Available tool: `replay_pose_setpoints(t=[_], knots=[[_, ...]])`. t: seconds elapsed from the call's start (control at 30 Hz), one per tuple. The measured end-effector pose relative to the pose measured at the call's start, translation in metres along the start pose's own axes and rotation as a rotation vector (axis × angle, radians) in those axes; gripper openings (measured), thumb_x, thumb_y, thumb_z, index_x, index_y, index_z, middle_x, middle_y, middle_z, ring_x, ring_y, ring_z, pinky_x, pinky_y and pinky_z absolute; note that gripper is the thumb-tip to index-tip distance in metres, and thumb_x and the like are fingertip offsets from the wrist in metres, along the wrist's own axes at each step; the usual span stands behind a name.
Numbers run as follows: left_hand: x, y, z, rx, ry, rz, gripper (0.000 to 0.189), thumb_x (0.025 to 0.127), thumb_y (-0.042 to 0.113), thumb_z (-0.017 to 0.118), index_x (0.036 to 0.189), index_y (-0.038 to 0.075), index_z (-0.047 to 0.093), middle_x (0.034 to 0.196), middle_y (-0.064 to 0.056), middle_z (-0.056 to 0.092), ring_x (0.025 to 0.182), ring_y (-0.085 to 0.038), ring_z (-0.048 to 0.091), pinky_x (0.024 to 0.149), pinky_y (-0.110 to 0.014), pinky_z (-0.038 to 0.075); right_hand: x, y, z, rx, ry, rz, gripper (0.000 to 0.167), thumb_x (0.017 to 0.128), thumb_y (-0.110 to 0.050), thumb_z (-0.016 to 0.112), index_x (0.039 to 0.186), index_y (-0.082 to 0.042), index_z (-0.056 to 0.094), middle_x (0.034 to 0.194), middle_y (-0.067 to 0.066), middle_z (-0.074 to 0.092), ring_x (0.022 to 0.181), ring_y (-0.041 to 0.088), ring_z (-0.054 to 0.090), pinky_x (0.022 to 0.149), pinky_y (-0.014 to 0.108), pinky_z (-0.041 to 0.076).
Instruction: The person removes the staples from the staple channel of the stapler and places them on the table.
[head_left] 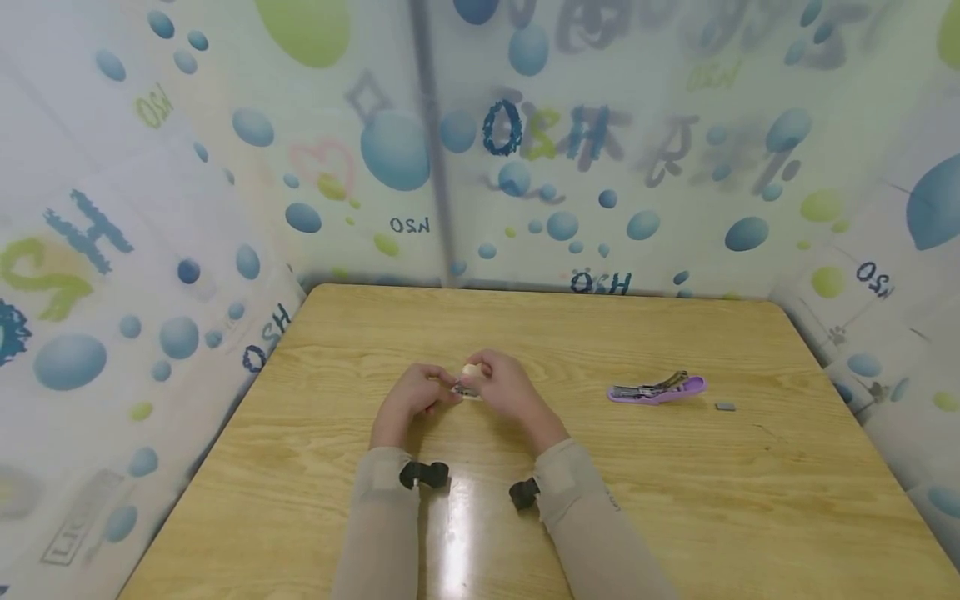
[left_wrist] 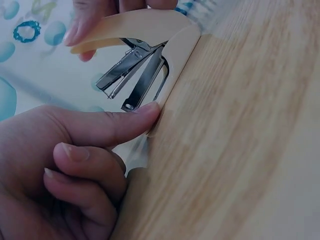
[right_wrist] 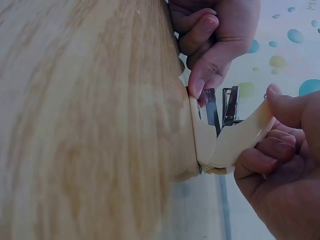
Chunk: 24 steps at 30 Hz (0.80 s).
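A cream-coloured stapler (left_wrist: 150,25) rests on the wooden table between both hands, with its upper arm swung up from the base. Its metal parts show in the gap, in both wrist views. My left hand (head_left: 414,398) pinches the front end of the base between thumb and index finger, the other fingers curled beside it. On the other side, my right hand (head_left: 512,390) holds the raised upper arm, thumb at its tip and fingers around its outer side. In the head view the fingers hide most of the stapler.
To the right on the table (head_left: 525,325) lies a purple stapler (head_left: 693,386), opened out, its metal parts exposed. Beside it is a small grey strip (head_left: 725,407), perhaps staples. Patterned curtains (head_left: 525,225) stand along the back and sides of the table.
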<state>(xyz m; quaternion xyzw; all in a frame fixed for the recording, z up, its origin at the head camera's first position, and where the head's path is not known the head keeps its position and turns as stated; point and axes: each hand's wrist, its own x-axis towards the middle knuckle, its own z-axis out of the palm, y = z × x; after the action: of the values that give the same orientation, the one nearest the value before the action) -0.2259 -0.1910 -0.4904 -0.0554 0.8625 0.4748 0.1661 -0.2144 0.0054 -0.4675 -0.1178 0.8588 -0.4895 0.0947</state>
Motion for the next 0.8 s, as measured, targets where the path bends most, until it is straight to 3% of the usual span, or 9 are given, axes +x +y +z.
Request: replay_pose_setpoints(t=[0.23,0.3,0.37,0.47,0.53,0.8], knots=[[0.001,-0.004,0.001,-0.014,0.019,-0.013,0.027,0.083,0.014,0.088,0.107,0.007,0.078,0.052,0.005,0.048,0.046,-0.01,0.045,0.045,-0.024,0.036,-0.006,0.001,-0.007,0.055,-0.049,0.006,0.029,0.108,-0.027,0.065,0.133,-0.011,0.065,0.147,0.018,0.063,0.144,0.035,0.055,0.118,0.057,0.046],[0.001,-0.006,0.002,-0.014,0.03,-0.013,0.028,0.082,0.014,0.088,0.107,0.007,0.079,0.052,0.005,0.049,0.046,-0.011,0.045,0.045,-0.024,0.037,-0.007,0.003,-0.009,0.064,-0.059,0.009,0.028,0.109,-0.028,0.063,0.133,-0.013,0.064,0.141,0.015,0.064,0.135,0.031,0.059,0.112,0.053,0.05],[0.001,-0.006,0.002,-0.015,0.036,-0.015,0.029,0.082,0.015,0.088,0.109,0.007,0.079,0.053,0.005,0.049,0.047,-0.011,0.046,0.045,-0.024,0.037,-0.008,0.004,-0.011,0.065,-0.061,0.003,0.029,0.109,-0.029,0.063,0.133,-0.014,0.063,0.121,0.013,0.065,0.112,0.026,0.063,0.096,0.046,0.053],[0.001,-0.005,0.002,-0.02,0.033,-0.018,0.03,0.083,0.016,0.089,0.11,0.007,0.079,0.054,0.004,0.051,0.047,-0.011,0.047,0.046,-0.024,0.037,-0.01,0.008,-0.015,0.074,-0.051,-0.007,0.029,0.109,-0.026,0.063,0.134,-0.012,0.063,0.091,0.005,0.05,0.08,0.02,0.047,0.074,0.037,0.043],[0.001,-0.005,0.002,-0.016,0.03,-0.018,0.03,0.084,0.016,0.089,0.111,0.007,0.079,0.055,0.004,0.052,0.048,-0.011,0.047,0.046,-0.024,0.037,-0.011,0.009,-0.018,0.082,-0.044,-0.011,0.029,0.109,-0.024,0.062,0.136,-0.011,0.062,0.084,0.003,0.04,0.073,0.018,0.04,0.07,0.034,0.038],[-0.001,0.001,0.001,-0.023,0.023,-0.01,0.031,0.083,0.016,0.09,0.11,0.006,0.079,0.058,0.002,0.056,0.05,-0.011,0.049,0.047,-0.025,0.039,-0.019,0.013,-0.03,0.035,-0.003,0.016,0.029,0.111,-0.02,0.057,0.139,-0.012,0.061,0.099,0.006,0.054,0.081,0.019,0.049,0.072,0.032,0.043]])
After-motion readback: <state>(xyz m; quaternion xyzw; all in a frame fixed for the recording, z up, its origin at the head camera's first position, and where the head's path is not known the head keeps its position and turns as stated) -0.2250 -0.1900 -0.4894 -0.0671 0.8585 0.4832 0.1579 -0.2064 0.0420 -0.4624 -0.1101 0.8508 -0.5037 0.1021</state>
